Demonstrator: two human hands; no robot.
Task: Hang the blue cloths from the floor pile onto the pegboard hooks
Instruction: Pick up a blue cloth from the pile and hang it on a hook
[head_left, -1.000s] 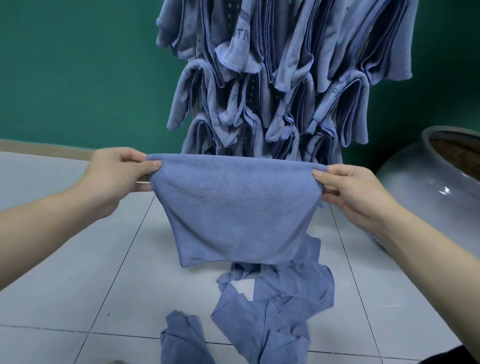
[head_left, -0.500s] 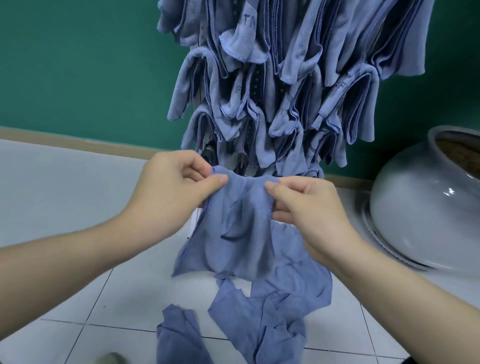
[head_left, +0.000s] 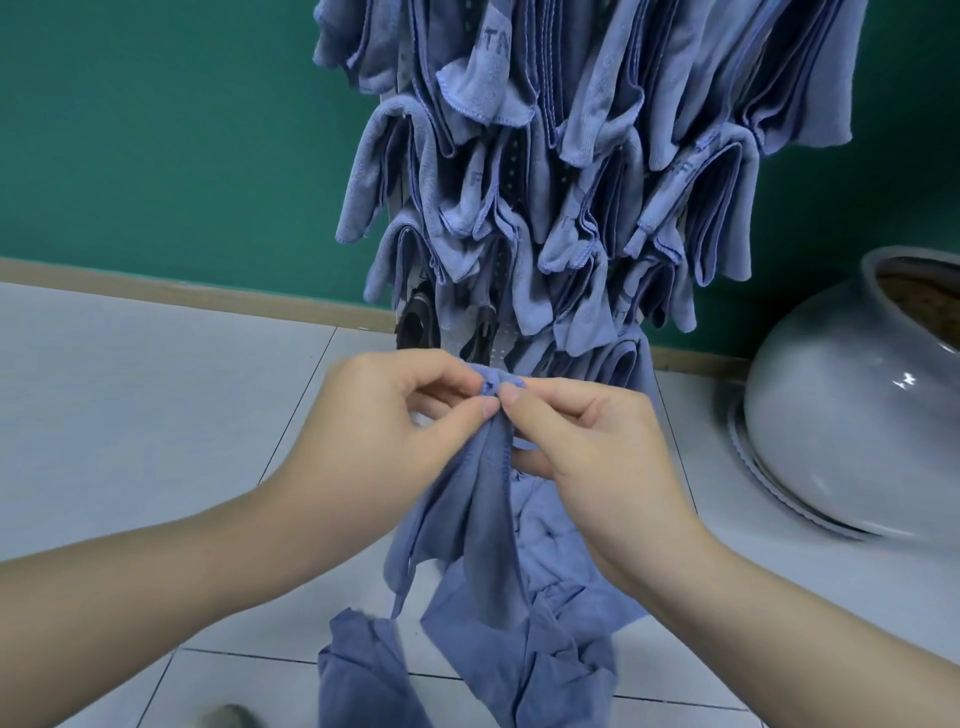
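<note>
Cloth (head_left: 483, 499) pinched at gathered top edge between left hand (head_left: 395, 431) and right hand (head_left: 587, 447), thumbs nearly touching, rest drooping over floor pile (head_left: 519, 660). Behind, pegboard (head_left: 571, 156) crowded with hung cloths; grey pot (head_left: 852, 415) at right.

Pegboard (head_left: 503, 171) almost buried: hung cloths (head_left: 587, 171) cover it, only slivers of dotted panel peeking through, and the top of the stack runs off the frame at twelve o'clock. Hooks can't be made out. Floor pile (head_left: 519, 670) is cut off at six o'clock. Grey pot (head_left: 852, 415) clipped at three o'clock. A blurred grey shape (head_left: 228, 717) at seven o'clock, impossible to identify.
</note>
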